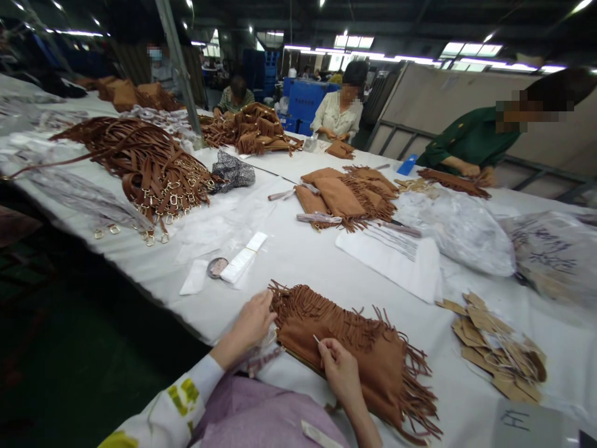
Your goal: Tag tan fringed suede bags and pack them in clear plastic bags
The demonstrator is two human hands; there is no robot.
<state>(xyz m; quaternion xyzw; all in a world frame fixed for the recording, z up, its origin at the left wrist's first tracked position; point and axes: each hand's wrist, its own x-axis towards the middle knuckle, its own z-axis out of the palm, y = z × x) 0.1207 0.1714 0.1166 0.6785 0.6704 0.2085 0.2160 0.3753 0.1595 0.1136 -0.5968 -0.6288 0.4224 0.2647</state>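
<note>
- A broad white-covered tabletop [298, 267] runs away from both hands through a workshop, with a co-worker in a green top [471, 143] across it.
- The brown, suede-like fringed bag [345, 345] lies flat beneath the right hand, its long front edge towards the person, probably so the plain panel is easy to reach.
- The right hand [340, 368] has thumb and forefinger pinched on a thin pale sliver [316, 339], apparently for fine control.
- The left hand [254, 320] rests at the bag's left end, seemingly steadying it; whether its fingers grip, I cannot tell.
- Beyond the left hand, a banded bundle of white strips [244, 257] touches a small round dish [217, 267], perhaps kept handy.
- Right of the right hand, tan card tags [485, 320] with pale strings lie heaped, likely for easy picking.
</note>
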